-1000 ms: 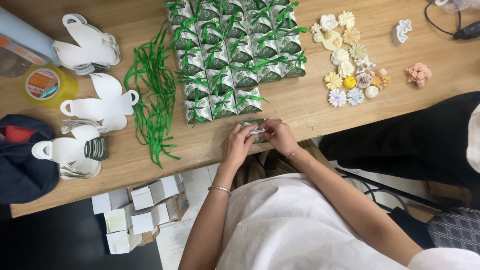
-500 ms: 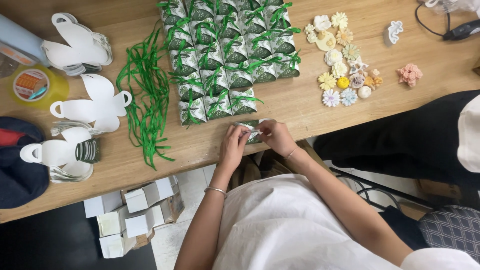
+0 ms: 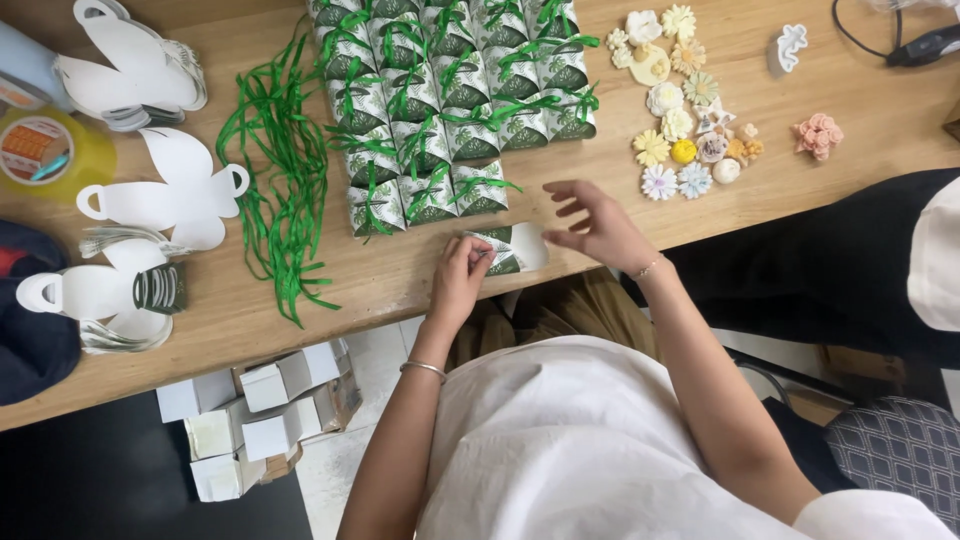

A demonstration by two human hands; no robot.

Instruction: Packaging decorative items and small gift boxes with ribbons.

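at the table edge, left hand [image 3: 458, 275] pinches favour box [image 3: 508, 248]; right hand [image 3: 598, 225] apart.

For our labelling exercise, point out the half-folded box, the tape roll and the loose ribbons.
Box [image 3: 512, 247], head view, white flap.
Tape roll [image 3: 40, 150], head view, top face.
Ribbons [image 3: 275, 170], head view, middle of pile.

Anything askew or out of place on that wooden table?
Mostly tidy. The green-patterned favour boxes sit in neat rows, but the loose green ribbons sprawl in a tangle beside them. The left hand pinches one unfinished box at the table edge; the right hand hovers open.
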